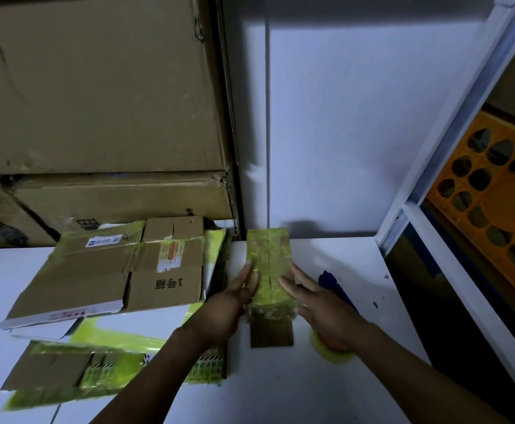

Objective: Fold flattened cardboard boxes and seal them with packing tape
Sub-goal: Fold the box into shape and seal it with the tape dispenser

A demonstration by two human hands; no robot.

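A small cardboard box (269, 264), wrapped in yellow-green tape, stands on the white table (341, 377) near the wall. One brown flap (271, 333) hangs open at its near end. My left hand (234, 304) presses flat against the box's left side. My right hand (320, 304) lies with spread fingers against its right side. Under my right wrist sits a roll of yellowish packing tape (331, 350). Flattened boxes (118, 270) with yellow tape lie stacked to the left.
Large brown cartons (97, 102) are stacked at the back left. A blue object (331, 283) lies right of the small box. A white shelf frame (433, 209) with an orange crate (501, 191) stands at the right. More flattened cardboard (66, 368) lies at the front left.
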